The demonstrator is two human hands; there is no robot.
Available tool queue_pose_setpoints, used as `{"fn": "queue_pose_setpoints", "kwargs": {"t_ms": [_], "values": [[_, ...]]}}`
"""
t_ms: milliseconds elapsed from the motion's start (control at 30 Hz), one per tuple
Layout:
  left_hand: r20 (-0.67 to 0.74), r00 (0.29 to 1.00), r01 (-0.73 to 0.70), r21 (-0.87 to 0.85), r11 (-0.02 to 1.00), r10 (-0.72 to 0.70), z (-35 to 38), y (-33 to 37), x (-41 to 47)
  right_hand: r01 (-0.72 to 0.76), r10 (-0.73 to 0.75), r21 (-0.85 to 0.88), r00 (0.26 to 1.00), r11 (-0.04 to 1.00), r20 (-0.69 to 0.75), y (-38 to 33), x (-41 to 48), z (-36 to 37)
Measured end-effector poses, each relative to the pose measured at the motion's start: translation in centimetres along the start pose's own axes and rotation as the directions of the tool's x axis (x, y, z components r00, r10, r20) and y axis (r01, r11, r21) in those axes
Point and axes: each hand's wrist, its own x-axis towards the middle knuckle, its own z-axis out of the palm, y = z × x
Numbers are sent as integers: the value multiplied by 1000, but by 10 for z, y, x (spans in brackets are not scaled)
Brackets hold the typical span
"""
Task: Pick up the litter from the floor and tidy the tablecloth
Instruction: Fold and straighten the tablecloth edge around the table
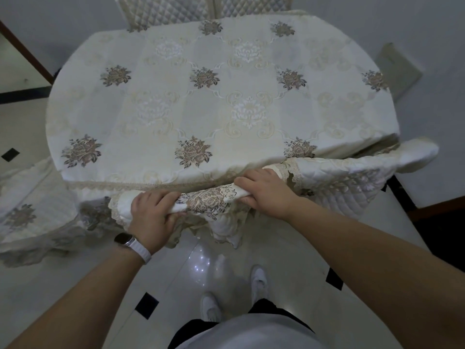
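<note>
A cream tablecloth with embroidered brown flowers and a lace border covers the table. Its near edge hangs over the front, bunched into a roll. My left hand, with a white-strapped watch on the wrist, grips the left end of that roll. My right hand grips the right end, fingers curled over the fabric. The stretch of cloth between my hands shows a flower motif. No litter shows on the floor in this view.
Chairs with matching quilted covers stand at the left, at the right and behind the table. The floor is glossy pale tile with small black squares. My white shoes stand close to the table.
</note>
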Motion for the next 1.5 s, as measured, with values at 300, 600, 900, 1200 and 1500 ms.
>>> {"fn": "queue_pose_setpoints", "kwargs": {"t_ms": [300, 600, 900, 1200, 1500], "values": [[61, 998, 26, -6, 1000, -25, -3, -2, 5, -18, 16, 28, 999, 999, 47, -1, 3, -7], [40, 998, 54, 3, 999, -54, -7, 35, 2, -94, 92, -14, 993, 996, -72, 16, -24, -21], [129, 985, -120, 43, 992, 114, 21, 131, 55, -425, 443, -279, 897, 861, 1, 108, -86, -63], [196, 976, -120, 141, 983, 91, 50, 171, 91, -381, 403, -343, 915, 859, -6, 155, -106, -64], [205, 978, -84, 192, 978, 44, 56, 176, 98, -314, 344, -303, 937, 900, 51, 175, -109, -79]]}}
